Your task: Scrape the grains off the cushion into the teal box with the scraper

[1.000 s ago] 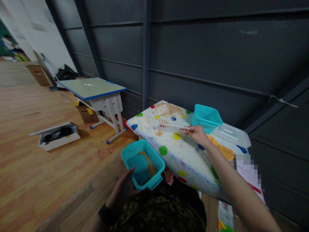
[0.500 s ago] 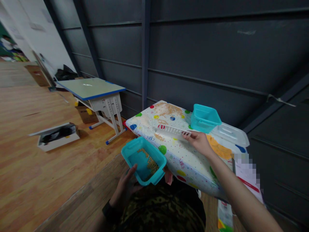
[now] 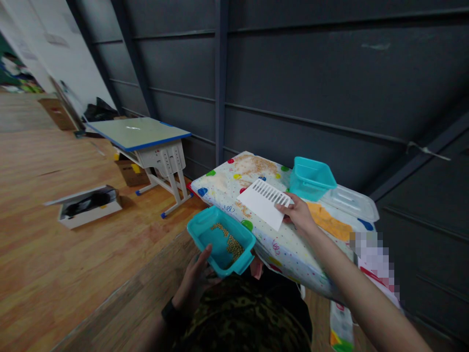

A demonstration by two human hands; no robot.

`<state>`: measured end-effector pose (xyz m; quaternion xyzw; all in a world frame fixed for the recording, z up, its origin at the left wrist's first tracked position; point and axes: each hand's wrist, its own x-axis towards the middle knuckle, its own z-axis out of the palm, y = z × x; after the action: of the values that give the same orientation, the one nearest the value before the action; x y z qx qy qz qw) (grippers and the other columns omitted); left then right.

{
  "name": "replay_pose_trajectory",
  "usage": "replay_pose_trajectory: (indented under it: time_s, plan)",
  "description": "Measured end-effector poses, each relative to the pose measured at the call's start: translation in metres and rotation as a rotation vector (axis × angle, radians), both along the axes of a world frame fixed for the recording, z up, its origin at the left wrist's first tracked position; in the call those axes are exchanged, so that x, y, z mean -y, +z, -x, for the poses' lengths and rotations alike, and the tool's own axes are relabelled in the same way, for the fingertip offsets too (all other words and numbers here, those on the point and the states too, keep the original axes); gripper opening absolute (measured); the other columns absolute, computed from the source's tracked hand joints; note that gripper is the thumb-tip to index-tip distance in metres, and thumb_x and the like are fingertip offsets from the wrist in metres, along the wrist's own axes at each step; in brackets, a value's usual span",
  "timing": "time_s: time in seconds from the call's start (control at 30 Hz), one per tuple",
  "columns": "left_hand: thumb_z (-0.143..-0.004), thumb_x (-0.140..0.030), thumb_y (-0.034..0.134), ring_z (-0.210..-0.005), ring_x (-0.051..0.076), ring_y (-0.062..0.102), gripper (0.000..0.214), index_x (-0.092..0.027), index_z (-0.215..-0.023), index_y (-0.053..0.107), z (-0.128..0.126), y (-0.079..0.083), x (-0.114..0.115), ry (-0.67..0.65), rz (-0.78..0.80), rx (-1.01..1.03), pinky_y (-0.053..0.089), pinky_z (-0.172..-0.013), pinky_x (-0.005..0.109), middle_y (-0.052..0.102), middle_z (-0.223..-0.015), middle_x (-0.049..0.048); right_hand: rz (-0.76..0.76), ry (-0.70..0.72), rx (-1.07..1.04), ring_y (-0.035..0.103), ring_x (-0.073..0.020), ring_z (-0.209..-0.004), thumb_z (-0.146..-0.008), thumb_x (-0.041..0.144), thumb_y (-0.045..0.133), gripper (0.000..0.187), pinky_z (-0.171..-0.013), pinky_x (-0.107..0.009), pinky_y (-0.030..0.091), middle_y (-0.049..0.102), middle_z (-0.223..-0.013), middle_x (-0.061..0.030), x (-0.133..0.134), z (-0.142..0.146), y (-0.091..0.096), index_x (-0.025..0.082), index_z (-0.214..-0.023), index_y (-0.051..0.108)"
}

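My left hand (image 3: 196, 278) grips the near-left side of a teal plastic tub (image 3: 205, 239), thumb over the rim. Round tan beans (image 3: 233, 248) lie on the tub's floor, mostly at its right side. The tub is held at the near edge of the table (image 3: 289, 261). In my right hand (image 3: 298, 214) is a flat white slotted scraper (image 3: 262, 209), pinched at its right side above the tabletop. Its row of slots runs along the far edge. Beneath and beyond it, pale grains (image 3: 256, 165) are scattered over the balloon-patterned cover.
A second teal tub (image 3: 313, 181) stands at the table's back right, beside a clear lid (image 3: 350, 203). An orange patch (image 3: 328, 221) lies before them. A dark panelled wall (image 3: 293, 73) rises behind. Left are a desk (image 3: 142, 134) and an open white box (image 3: 90, 210) on the floor.
My right hand has turned the slotted scraper from nearly edge-on so its broad face shows. The tub in my left hand has shifted slightly up and to the right.
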<state>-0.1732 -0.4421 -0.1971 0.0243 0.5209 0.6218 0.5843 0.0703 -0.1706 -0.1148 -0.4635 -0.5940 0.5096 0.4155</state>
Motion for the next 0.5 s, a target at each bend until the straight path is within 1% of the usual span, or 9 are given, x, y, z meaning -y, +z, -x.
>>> replay_pose_trajectory:
  time_s: [0.13,0.23,0.37,0.5]
  plan:
    - [-0.095,-0.064,0.090,-0.132,0.037,0.084,0.082,-0.025,-0.163,0.066,0.000,-0.002,0.000,-0.018,-0.017,-0.028,0.073,-0.105,0.050,0.084,-0.150,0.0154,0.042,0.113,-0.013,0.073,-0.0223,-0.078,-0.060,0.049,0.102,0.073,-0.060,-0.031,0.060,0.083,-0.102,-0.0037,0.013,0.006,0.009,0.027,-0.123,0.072]
    - [-0.097,-0.060,0.089,-0.127,0.036,0.086,0.076,-0.023,-0.160,0.067,-0.001,-0.003,0.000,-0.015,-0.026,-0.033,0.075,-0.100,0.049,0.085,-0.147,0.0155,0.065,0.193,0.030,0.071,-0.0206,-0.072,-0.060,0.052,0.103,0.076,-0.058,-0.031,0.058,0.082,-0.098,-0.0022,0.022,0.007,0.015,0.027,-0.124,0.070]
    - [-0.103,-0.056,0.084,-0.122,0.032,0.087,0.066,-0.022,-0.156,0.066,-0.004,-0.001,-0.001,0.002,-0.021,-0.052,0.076,-0.097,0.045,0.085,-0.145,0.0158,0.070,0.230,0.045,0.070,-0.0214,-0.068,-0.059,0.058,0.104,0.082,-0.057,-0.032,0.057,0.079,-0.090,0.0000,0.029,0.010,0.019,0.028,-0.125,0.068]
    - [-0.103,-0.058,0.082,-0.116,0.031,0.089,0.066,-0.021,-0.156,0.065,-0.005,0.001,-0.001,-0.002,-0.014,-0.055,0.077,-0.092,0.045,0.086,-0.142,0.0151,0.056,0.239,0.037,0.069,-0.0217,-0.065,-0.058,0.062,0.103,0.085,-0.056,-0.031,0.053,0.076,-0.080,0.0024,0.029,0.011,0.020,0.028,-0.126,0.065]
